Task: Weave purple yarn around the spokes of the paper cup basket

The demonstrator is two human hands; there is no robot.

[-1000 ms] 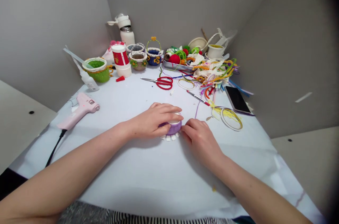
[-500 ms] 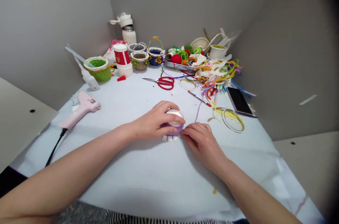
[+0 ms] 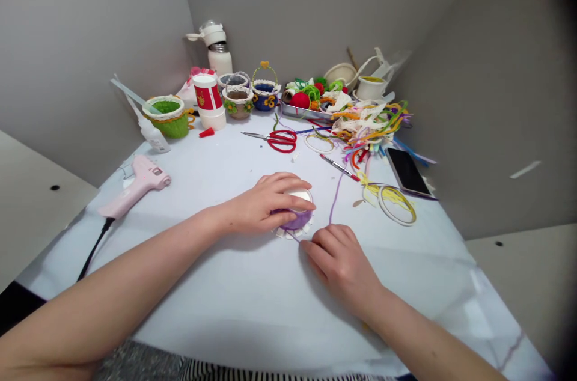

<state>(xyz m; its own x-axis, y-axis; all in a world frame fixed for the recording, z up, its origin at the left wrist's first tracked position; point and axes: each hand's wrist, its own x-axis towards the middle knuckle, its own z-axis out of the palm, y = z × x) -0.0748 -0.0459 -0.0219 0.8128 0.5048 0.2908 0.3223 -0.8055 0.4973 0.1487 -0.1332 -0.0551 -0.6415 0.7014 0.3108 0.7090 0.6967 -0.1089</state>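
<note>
A small upturned cup wrapped in purple yarn [image 3: 298, 218] stands on the white table [image 3: 234, 285], with white cut tabs spread at its base. My left hand [image 3: 264, 204] lies over the cup, fingers curled round its top and side. My right hand [image 3: 336, 258] rests just in front and to the right of the cup, fingers pinched on a purple yarn strand [image 3: 334, 198] that runs from the cup's base and away toward the back.
A pink glue gun [image 3: 135, 184] with a black cord lies at left. Red scissors [image 3: 279, 140], a phone [image 3: 406, 171], a yellow ring [image 3: 396, 204], piled pipe cleaners [image 3: 367, 122], decorated cups [image 3: 169, 116] and a bottle [image 3: 219, 50] crowd the back.
My right hand has drawn back toward me from beside the cup, pulling the purple strand with it. My left hand has stayed on the cup with slight finger shifts.
</note>
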